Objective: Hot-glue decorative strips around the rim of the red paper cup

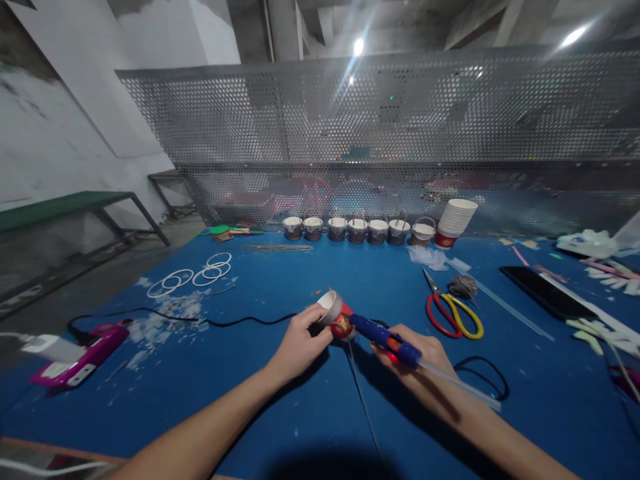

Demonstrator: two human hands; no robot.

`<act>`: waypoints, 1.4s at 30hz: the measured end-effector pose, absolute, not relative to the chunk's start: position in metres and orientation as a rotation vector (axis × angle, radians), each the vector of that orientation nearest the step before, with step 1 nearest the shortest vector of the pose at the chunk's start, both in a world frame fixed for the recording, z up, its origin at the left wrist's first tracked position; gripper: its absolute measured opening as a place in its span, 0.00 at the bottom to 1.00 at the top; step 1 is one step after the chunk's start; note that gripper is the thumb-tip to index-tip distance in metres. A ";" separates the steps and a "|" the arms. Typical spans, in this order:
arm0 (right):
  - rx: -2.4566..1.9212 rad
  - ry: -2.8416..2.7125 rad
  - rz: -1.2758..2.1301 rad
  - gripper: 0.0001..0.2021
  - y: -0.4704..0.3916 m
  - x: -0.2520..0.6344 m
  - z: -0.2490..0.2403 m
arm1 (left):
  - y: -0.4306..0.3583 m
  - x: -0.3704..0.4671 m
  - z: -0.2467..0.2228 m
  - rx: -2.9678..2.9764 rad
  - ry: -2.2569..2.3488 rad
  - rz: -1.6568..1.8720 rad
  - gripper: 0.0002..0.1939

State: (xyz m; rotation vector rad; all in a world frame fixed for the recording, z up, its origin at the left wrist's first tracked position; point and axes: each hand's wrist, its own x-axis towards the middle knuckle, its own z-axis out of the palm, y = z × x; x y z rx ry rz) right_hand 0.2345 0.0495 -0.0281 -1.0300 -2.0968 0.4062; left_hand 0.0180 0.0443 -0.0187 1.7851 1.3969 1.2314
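My left hand [303, 339] grips a red paper cup [342, 325] that lies tilted, its white mouth toward the upper left. Grey cord [331, 308] is wound round the cup near its rim, and a loose length trails down toward the table's front edge. In my right hand [417, 357] is a blue glue gun [383, 335] with a clear glue stick sticking out of its back. The nozzle touches or nearly touches the cup's red side; which one I cannot tell.
Several grey-wrapped cups [357, 231] line the back beside a cup stack [456, 220]. Scissors [453, 315], a grey yarn ball [463, 286] and a black phone [545, 292] lie right. White rings [171, 283] and a purple power strip [83, 357] are left; a black cable crosses the blue table [240, 400].
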 end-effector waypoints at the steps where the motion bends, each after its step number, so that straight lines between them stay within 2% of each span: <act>1: -1.039 -2.104 0.434 0.11 0.049 0.235 -0.027 | 0.044 0.018 -0.018 1.783 1.389 1.226 0.07; 6: -0.981 -2.135 0.439 0.07 0.047 0.236 -0.029 | 0.044 0.017 -0.015 1.768 1.367 1.201 0.08; 21: -1.168 -1.965 0.715 0.15 0.047 0.241 -0.014 | 0.046 0.011 -0.013 1.784 1.258 1.148 0.11; 27: -1.135 -1.968 0.776 0.14 0.047 0.243 -0.012 | 0.046 0.010 -0.012 1.764 1.220 1.137 0.09; 36: -1.129 -1.965 0.820 0.15 0.044 0.243 -0.004 | 0.048 0.007 -0.016 1.770 1.226 1.123 0.08; 42: -1.186 -1.929 0.718 0.15 0.051 0.247 -0.009 | 0.047 0.007 -0.014 1.777 1.195 1.113 0.07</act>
